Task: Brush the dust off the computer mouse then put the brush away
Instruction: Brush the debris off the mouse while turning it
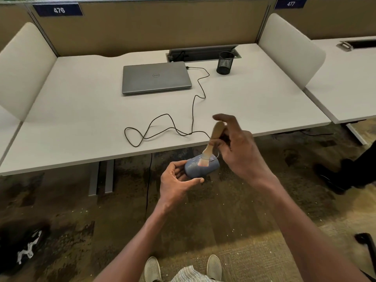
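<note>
A blue-grey computer mouse [198, 168] with pale dust specks rests in my left hand [177, 182], held in the air just off the desk's front edge. Its black cable [192, 110] loops across the desk to the laptop. My right hand [238, 147] grips a small brush [212, 144] with a light wooden handle. The brush bristles touch the top of the mouse. A black mesh pen cup [224, 63] stands at the back of the desk, right of the laptop.
A closed grey laptop [156, 78] lies on the white desk [81, 119], in front of an open cable tray [203, 52]. Padded dividers stand at both desk sides. My shoes [152, 269] are on the patterned carpet. Another person's dark shoe [329, 178] is at right.
</note>
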The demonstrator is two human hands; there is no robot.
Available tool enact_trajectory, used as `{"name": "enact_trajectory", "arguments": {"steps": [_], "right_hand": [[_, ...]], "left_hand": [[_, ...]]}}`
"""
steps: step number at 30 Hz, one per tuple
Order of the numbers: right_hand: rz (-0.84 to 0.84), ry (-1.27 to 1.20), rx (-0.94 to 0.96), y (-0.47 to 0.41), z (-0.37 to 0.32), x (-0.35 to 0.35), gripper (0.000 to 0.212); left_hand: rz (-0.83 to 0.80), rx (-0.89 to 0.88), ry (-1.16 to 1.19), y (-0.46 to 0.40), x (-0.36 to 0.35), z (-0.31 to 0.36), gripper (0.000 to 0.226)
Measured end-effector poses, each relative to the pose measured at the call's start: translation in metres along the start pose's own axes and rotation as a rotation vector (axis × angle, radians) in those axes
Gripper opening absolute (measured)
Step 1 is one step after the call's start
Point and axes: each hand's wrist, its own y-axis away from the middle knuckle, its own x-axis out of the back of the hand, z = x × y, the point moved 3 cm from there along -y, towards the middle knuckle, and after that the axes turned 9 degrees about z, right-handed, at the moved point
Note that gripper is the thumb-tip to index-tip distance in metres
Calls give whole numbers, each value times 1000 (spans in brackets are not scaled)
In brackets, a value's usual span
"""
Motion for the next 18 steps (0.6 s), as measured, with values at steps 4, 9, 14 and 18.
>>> {"name": "enact_trajectory", "arguments": {"steps": [4,9,14,18], "right_hand": [[-157,22,65,-5,-14,-25,56],[-267,109,132,-8,-15,-50,57],[-324,147,154,-9,-9,-61,56],[-359,157,136,-11,-7,-64,53]], "left_hand": [[-6,8,-24,3,-5,-5,75],[-29,4,-71,11,-7,-10,72],[-39,16,-89,19,-8,-17,69],[-41,34,-90,24,-9,-19,67]]}}
